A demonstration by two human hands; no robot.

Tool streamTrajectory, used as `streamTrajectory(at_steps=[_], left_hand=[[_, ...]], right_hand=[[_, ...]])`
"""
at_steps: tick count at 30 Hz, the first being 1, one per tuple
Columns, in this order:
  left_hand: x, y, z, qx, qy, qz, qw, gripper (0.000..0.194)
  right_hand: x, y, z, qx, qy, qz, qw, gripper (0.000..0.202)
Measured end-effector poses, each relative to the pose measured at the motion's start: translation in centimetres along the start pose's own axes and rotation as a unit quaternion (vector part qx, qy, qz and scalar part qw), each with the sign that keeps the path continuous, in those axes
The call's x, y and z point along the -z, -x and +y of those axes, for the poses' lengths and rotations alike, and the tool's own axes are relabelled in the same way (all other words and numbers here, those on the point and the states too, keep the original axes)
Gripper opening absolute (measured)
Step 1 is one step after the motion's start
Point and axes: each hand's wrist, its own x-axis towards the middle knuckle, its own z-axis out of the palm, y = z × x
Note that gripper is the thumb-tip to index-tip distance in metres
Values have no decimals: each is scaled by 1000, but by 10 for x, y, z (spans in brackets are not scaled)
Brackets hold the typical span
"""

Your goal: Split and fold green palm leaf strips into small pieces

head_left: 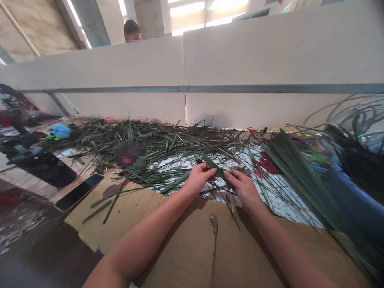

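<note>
Cardboard (189, 248) right under my arms (150, 230). Left hand (198, 178) and right hand (243, 187) both pinch a green leaf (212, 163), messy pile (162, 138) beyond.

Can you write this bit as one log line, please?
left hand: pinching flat dark-green leaf-like strip | right hand: pinching same strip | nearby: flat brown cardboard sheet

Wht partition (270, 56) w/ grey rail (255, 89) – brt windows (187, 15) behind, dk flr (45, 260).
</note>
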Motion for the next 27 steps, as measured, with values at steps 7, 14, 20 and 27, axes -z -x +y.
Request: streamTrajectory(at_steps=[7, 14, 20, 27], left_hand=[[-1, 1, -5, 11, -3, -24, 1000, 40], [-4, 1, -11, 19, -12, -34, 999, 41], [-5, 3, -8, 31, -9, -45, 998, 45], [-1, 2, 3, -14, 5, 11, 1000, 41]], right_hand=[[0, -1, 4, -29, -40, -10, 999, 43], [2, -2, 4, -13, -16, -3, 1000, 41], [3, -3, 4, 8, 7, 3, 1000, 40], [1, -2, 5, 3, 0, 14, 1000, 41]])
